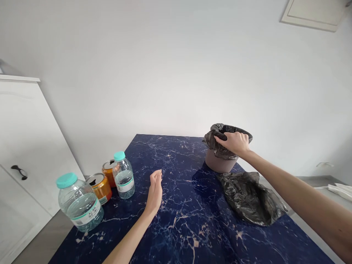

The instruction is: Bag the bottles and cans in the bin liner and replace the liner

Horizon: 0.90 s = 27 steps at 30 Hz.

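Observation:
My right hand (235, 142) reaches to the far right of the dark blue marble table (176, 227) and grips the rim of a small pinkish bin (220, 163), its fingers closed over the black bag liner (217, 146). My left hand (154, 191) hovers open above the table's middle, fingers together and slightly curved, holding nothing. Nearest to it is a small water bottle (124, 176) with a teal cap.
A larger teal-capped bottle (79, 204) stands at the table's left edge, with two opened orange cans (100, 187) behind it. A loose black plastic bag (250, 198) lies crumpled in front of the bin. A white cabinet (24, 146) stands at left.

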Available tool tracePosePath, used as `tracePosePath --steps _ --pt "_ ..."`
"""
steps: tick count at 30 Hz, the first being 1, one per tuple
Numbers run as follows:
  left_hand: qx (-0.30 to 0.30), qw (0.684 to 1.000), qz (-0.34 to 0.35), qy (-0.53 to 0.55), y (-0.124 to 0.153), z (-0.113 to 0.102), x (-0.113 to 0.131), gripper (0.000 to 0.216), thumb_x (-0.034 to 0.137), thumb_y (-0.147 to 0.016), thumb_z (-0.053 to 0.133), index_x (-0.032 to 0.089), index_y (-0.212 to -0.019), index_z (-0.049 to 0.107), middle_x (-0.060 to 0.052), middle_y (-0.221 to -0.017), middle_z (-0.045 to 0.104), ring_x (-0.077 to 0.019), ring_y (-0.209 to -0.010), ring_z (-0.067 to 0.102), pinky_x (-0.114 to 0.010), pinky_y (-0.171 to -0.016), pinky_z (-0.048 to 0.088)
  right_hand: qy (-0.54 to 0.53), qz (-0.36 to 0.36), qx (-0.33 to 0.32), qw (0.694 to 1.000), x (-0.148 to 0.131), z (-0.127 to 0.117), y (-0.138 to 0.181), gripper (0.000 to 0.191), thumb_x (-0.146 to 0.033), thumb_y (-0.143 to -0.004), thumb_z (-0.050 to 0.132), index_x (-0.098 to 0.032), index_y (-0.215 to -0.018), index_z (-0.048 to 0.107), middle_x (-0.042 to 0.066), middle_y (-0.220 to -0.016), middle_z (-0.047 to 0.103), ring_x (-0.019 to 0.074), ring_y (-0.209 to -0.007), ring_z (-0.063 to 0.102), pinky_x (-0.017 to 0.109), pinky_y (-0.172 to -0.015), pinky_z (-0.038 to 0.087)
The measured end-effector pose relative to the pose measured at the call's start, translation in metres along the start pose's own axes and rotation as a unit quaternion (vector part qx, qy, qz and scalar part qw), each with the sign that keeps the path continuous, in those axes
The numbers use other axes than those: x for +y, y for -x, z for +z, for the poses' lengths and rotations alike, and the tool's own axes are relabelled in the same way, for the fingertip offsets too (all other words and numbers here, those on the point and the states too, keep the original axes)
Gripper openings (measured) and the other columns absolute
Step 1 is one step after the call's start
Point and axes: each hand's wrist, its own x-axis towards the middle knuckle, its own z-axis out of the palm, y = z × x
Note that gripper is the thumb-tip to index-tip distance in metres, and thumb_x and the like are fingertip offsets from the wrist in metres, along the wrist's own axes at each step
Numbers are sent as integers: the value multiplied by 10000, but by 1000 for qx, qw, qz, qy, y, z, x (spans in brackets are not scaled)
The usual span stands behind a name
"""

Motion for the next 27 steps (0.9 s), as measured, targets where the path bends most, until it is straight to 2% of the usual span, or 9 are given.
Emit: tracePosePath --steps 9,16,22,27 --pt "1 1000 8 -13 -2 2 -1 618 749 -1051 387 266 -1413 519 -161 -1596 532 -312 -1532 477 -501 -1250 379 -18 -13 18 1000 -4 0 0 643 -750 -960 459 -197 -698 657 108 -639 660 238 -639 585 335 -629 282" --pt "-2 1000 11 -19 -2 3 3 575 711 -1062 394 249 -1382 516 -171 -1583 549 -295 -1525 487 -478 -1256 370 -39 -24 16 999 -17 -6 -1 634 -745 -952 459 -200 -752 712 108 -662 680 237 -636 587 354 -637 290" --pt "2 1000 11 -19 -2 2 4 545 693 -1065 401 246 -1352 521 -171 -1548 572 -303 -1484 521 -498 -1246 377 -63 -53 34 996 -39 -13 3 626 -737 -955 461 -206 -703 676 107 -642 668 235 -642 593 342 -621 276" --pt "3 1000 9 -17 -2 2 5 556 702 -1053 407 232 -1321 535 -173 -1498 593 -307 -1440 549 -485 -1220 402 -98 -90 42 990 -60 -22 10 630 -739 -963 473 -205 -662 622 73 -568 604 196 -571 538 320 -609 268"
